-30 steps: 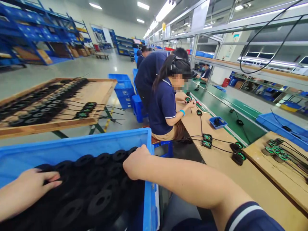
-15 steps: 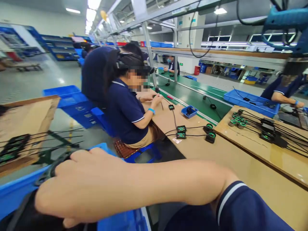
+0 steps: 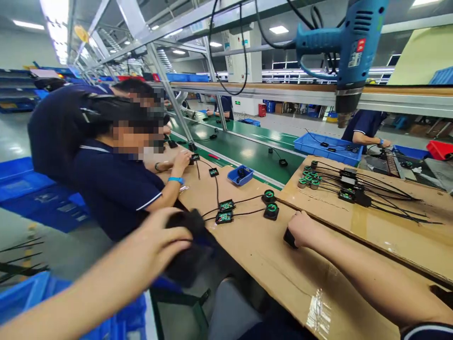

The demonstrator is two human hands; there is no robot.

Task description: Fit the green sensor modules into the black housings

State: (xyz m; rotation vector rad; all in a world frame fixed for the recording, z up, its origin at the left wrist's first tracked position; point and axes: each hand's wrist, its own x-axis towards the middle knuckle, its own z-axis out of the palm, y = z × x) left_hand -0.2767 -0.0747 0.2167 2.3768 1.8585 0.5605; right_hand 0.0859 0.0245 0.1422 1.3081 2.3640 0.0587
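Observation:
My left hand [image 3: 161,241] is raised over the gap beside the bench, its fingers closed on a dark black piece [image 3: 191,255] that motion blur leaves without clear shape. On the cardboard-covered bench [image 3: 262,264], my right hand [image 3: 304,229] grips a small black box-like part [image 3: 289,238], mostly covered by the fingers. Just beyond it lie two round black housings [image 3: 271,210] with green inside. Black cables link them to open black cases with green circuit boards [image 3: 225,211].
Beside me on the left a co-worker [image 3: 116,174] works. A blue screwdriver-like power tool [image 3: 357,52] hangs overhead at right. Cabled parts [image 3: 348,184] lie on the right-hand board, near a blue tray [image 3: 329,146]. Blue bins [image 3: 116,321] stand low at left. A green conveyor [image 3: 247,148] runs behind.
My view has swung right. My right hand, which reached left over the blue bin, is now on the bench with a black part. My left hand has come into view holding a black piece.

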